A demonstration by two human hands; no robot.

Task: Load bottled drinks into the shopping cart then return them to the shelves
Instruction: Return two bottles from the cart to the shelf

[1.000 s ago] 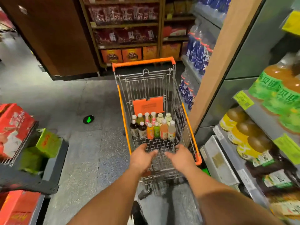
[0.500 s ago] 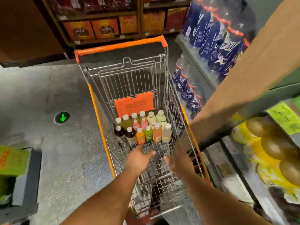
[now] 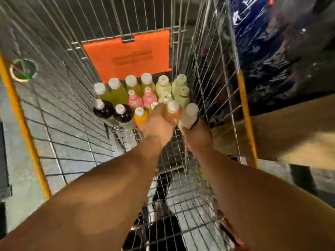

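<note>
Both my arms reach deep into the wire shopping cart (image 3: 59, 109). Several bottled drinks with white caps stand at its far end. My left hand (image 3: 157, 124) grips the peach-orange bottle (image 3: 172, 110) in the front row. My right hand (image 3: 197, 134) holds the pale cloudy bottle (image 3: 189, 115) at the right end of that row. Left of them stand an orange-juice bottle (image 3: 140, 116) and two dark bottles (image 3: 112, 111). Behind are pink bottles (image 3: 142, 97), yellow-green bottles (image 3: 119, 91) and pale green bottles (image 3: 172, 86). The view is blurred.
An orange plastic panel (image 3: 126, 55) hangs on the cart's far wall. Orange bumper strips (image 3: 23, 124) run along the cart's top edges. Right of the cart are wrapped packs of blue-labelled bottles (image 3: 262, 51) and a brown shelf post (image 3: 293, 131). Grey floor lies on the left.
My head and both hands have dropped down into the cart. The hands went from hovering over the cart's floor to closing around the two right-hand front bottles.
</note>
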